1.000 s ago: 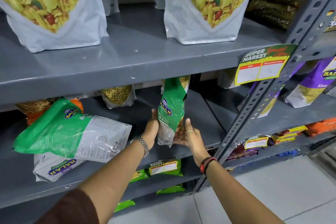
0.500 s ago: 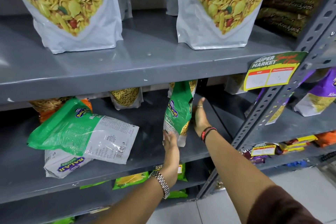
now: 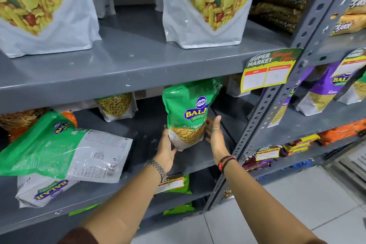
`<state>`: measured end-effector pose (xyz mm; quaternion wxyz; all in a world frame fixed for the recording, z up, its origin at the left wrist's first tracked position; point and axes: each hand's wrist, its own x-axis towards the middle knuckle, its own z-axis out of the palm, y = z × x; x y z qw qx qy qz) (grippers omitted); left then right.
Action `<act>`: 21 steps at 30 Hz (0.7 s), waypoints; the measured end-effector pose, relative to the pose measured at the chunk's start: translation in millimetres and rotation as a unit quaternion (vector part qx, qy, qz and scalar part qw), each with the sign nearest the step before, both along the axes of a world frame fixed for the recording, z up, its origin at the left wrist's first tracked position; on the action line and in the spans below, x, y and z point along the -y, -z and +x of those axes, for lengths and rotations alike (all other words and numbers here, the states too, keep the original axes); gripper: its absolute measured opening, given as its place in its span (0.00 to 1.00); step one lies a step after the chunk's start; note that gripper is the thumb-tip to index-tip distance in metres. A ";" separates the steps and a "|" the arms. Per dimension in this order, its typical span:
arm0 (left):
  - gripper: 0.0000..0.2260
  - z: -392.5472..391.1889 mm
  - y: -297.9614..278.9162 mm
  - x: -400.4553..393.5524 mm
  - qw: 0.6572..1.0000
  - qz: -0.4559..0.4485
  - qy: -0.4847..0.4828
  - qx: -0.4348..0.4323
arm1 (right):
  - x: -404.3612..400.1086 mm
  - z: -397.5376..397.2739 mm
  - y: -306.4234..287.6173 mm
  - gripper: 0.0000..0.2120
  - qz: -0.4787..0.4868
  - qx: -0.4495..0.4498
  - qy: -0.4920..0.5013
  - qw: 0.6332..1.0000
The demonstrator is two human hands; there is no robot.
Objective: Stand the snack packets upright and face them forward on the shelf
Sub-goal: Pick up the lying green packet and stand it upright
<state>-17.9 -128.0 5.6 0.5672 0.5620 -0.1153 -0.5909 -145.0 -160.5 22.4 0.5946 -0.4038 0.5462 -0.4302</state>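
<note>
A green Balaji snack packet [image 3: 188, 113] stands upright on the grey middle shelf [image 3: 196, 161], its printed front facing me. My left hand [image 3: 166, 150] grips its lower left corner. My right hand [image 3: 215, 136] lies flat against its right side, fingers straight. To the left, another green packet [image 3: 63, 148] lies flat with its back label up. It rests on top of a third packet [image 3: 41, 190], which lies flat with its logo upside down.
Two small sev packets [image 3: 116, 105] stand at the back of the same shelf. Big white mix bags [image 3: 206, 6] stand on the shelf above. A slotted grey upright [image 3: 263, 117] with a price tag [image 3: 267, 71] bounds the bay on the right; purple packets [image 3: 324, 89] sit beyond it.
The green packet has turned from edge-on to front-facing. My left hand moved from below it to its lower left corner, and my right hand came from behind it to its right side.
</note>
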 end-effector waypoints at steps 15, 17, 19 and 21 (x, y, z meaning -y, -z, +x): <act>0.13 73.2 51.2 -114.6 0.997 0.055 -0.001 -0.056 | -40.4 51.8 54.8 0.08 0.005 -0.176 -0.133 0.975; 0.15 97.4 57.6 -138.9 0.996 0.062 -0.041 -0.041 | -44.0 90.5 44.5 0.07 -0.052 -0.202 -0.162 0.964; 0.16 114.8 57.6 -154.3 0.991 0.066 -0.107 -0.042 | -45.2 124.9 25.8 0.10 -0.103 -0.234 -0.195 0.947; 0.18 133.7 50.6 -161.1 0.983 0.039 -0.162 -0.073 | -45.7 160.1 5.6 0.13 -0.136 -0.271 -0.245 0.921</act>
